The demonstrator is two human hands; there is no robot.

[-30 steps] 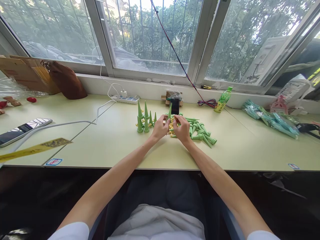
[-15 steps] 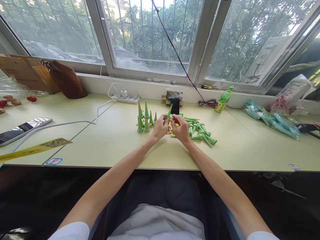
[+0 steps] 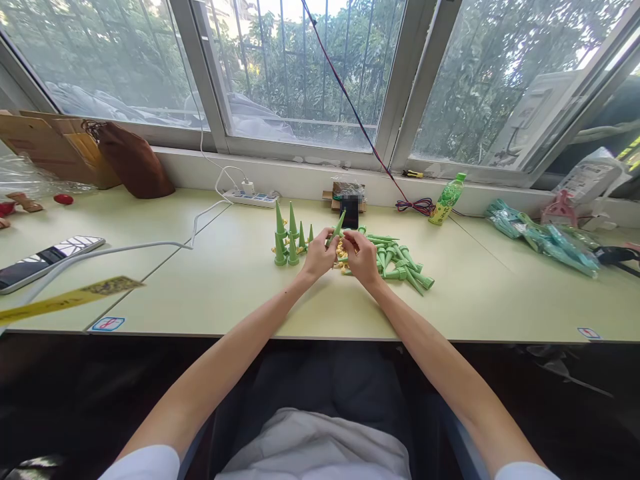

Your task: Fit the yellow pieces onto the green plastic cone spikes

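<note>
Holding: the left hand [image 3: 317, 257] grasps a green cone [image 3: 337, 229] between thumb and fingers — tip tilted up and away toward the window, wide end down by the palm.
Second hand: the right hand [image 3: 363, 259] sits just beside the left, fingers curled in toward the wide end of the green cone; whether they pinch the cone, a small part or nothing cannot be told.
Cone position: raised slightly above the table [image 3: 225, 287], between the two hands, over the yellow parts.
Small parts: a heap of yellow parts [image 3: 342, 253] lies on the table just beyond both hands, partly hidden by the fingers.
Upright group: a cluster of standing cones [image 3: 287, 241] rests on its wide ends, just left of the left hand; some tall, some short.
Lying group: a pile of loose cones [image 3: 403, 263] lies on its sides — just right of the right hand.
Behind the work: a dark phone [image 3: 350, 212] is propped upright near the window ledge, close behind the tilted tip.
Far items: power strip [image 3: 250, 197] with a white cable at back left; tilted green bottle [image 3: 447, 199] at back right; brown pouch [image 3: 133, 163] far left; teal packets [image 3: 543, 239] far right; flat phone [image 3: 47, 257] near the left edge.
</note>
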